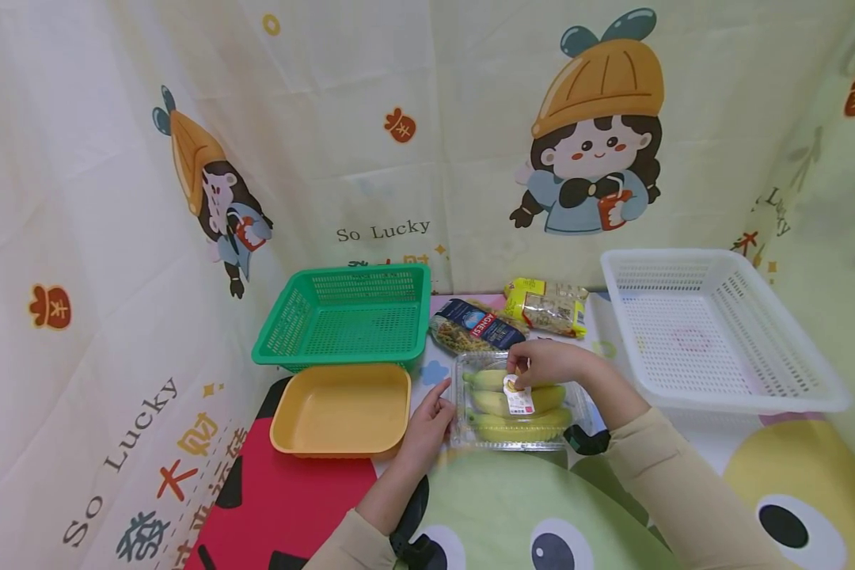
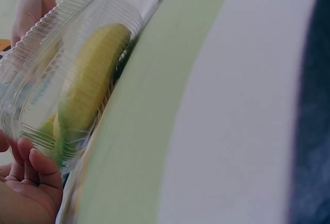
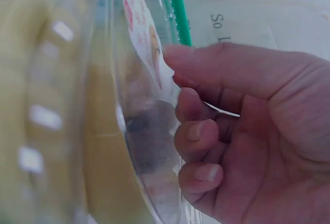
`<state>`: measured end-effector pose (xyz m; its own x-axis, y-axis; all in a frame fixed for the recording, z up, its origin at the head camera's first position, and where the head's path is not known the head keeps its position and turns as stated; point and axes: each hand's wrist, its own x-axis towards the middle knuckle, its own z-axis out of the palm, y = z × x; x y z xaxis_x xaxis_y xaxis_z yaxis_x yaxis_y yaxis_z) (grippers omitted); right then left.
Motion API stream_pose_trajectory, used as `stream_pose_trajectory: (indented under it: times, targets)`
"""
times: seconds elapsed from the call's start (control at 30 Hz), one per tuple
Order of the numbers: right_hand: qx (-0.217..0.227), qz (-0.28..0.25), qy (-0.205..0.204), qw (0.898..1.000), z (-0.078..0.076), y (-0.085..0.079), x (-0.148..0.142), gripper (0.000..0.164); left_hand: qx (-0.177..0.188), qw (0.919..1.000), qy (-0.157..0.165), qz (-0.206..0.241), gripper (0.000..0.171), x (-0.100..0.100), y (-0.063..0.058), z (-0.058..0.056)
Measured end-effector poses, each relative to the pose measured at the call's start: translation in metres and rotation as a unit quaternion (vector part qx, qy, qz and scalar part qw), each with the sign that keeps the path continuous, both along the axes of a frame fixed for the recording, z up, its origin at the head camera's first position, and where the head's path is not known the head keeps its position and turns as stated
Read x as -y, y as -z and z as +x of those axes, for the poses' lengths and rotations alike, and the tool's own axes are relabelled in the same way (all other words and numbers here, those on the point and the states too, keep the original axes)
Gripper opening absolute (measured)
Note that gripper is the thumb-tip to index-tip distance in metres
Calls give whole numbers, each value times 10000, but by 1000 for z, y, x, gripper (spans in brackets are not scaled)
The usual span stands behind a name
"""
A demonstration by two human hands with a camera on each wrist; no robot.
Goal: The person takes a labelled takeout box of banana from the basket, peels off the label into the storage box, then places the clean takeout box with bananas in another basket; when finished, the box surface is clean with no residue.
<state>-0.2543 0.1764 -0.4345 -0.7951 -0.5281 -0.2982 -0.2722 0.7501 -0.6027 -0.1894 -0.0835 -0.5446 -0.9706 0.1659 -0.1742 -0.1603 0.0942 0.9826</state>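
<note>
A clear plastic clamshell box (image 1: 463,435) holds several yellow bananas (image 1: 520,427), greenish at their ends. A white label (image 1: 518,402) with a small picture and red print sits on its lid. My right hand (image 1: 552,362) reaches over the box from the right, thumb and forefinger pinching the label's upper edge. In the right wrist view, its other fingers (image 3: 198,133) curl in close beside the lid. At the box's left side, my left hand (image 1: 427,427) touches the rim with its fingertips. The left wrist view shows those fingers (image 2: 44,167) loosely bent against a box corner.
A green basket (image 1: 416,348) stands back left, with a yellow-orange tray (image 1: 338,412) in front. Behind the box lie a blue-labelled pasta bag (image 1: 477,324) and a yellow bag (image 1: 545,307). A white basket (image 1: 684,393) sits at right; a printed curtain (image 1: 456,158) hangs behind.
</note>
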Motion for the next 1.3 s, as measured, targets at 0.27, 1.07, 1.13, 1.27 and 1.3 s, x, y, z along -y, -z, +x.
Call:
stream_pose_trajectory:
  times: [0.27,1.07,1.13,1.27,1.3]
  targets:
    - [-106,108,154,9998,-3,3,1,5,-8,10000,16,26,48,1,1,0]
    - [412,-512,-164,9977,5,-5,-11,14,-200,9997,112,38,51,0,1,0]
    - [490,-579,-158,9970,6,-6,-11,14,-229,9997,121,-8,51,0,2,0]
    - [625,-654,-73,9959,7,-7,-12,14,-308,9994,143,-85,51,1,2,1]
    - [645,-657,-48,9957,7,-7,-13,13,-304,9994,139,-106,51,1,3,1]
